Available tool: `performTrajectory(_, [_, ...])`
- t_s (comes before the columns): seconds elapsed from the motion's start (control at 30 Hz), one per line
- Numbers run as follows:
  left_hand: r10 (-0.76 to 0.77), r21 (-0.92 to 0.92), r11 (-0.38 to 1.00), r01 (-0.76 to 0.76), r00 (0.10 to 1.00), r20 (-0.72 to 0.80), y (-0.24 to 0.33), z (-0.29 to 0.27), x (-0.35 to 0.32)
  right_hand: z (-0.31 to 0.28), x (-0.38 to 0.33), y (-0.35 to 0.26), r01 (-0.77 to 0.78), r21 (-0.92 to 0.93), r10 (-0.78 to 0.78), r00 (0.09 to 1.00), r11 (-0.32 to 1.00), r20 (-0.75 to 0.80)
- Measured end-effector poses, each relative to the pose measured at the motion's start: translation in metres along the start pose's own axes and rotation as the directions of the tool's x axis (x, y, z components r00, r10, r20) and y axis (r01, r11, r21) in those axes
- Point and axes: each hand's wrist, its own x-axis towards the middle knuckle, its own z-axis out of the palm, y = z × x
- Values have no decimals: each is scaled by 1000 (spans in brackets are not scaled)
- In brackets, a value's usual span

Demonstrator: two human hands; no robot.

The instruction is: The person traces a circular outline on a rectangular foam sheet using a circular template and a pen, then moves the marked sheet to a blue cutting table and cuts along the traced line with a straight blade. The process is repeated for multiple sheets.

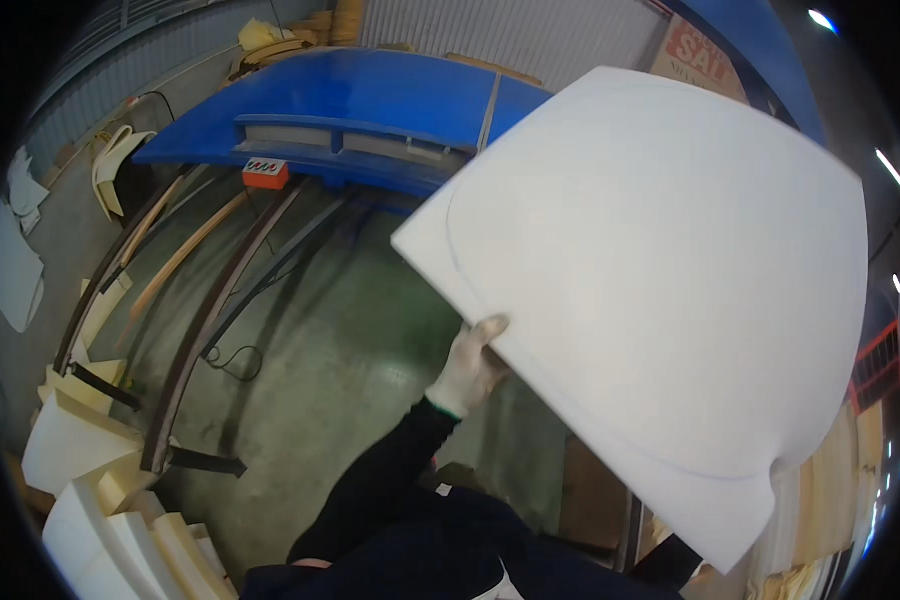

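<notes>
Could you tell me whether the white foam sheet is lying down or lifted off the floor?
Lifted. The foam sheet is held up, spread flat, with the gloved left hand gripping its lower-left edge. The right hand is hidden behind it.

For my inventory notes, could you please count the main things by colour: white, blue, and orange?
White: 2, the large foam sheet and the gloved left hand that holds its edge
Blue: 1, the big machine frame
Orange: 1, the small control box
Total: 4
</notes>
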Motion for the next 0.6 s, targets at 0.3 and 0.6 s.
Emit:
performTrajectory(0.3, [227, 847, 470, -246, 962, 154, 150, -95, 263, 205, 115, 43, -98, -71, 103, 991, 993, 79])
performTrajectory(0.6, [859, 858, -291, 424, 510, 40, 428, -505, 301, 509, 131, 112, -214, -58, 220, 966, 975, 138])
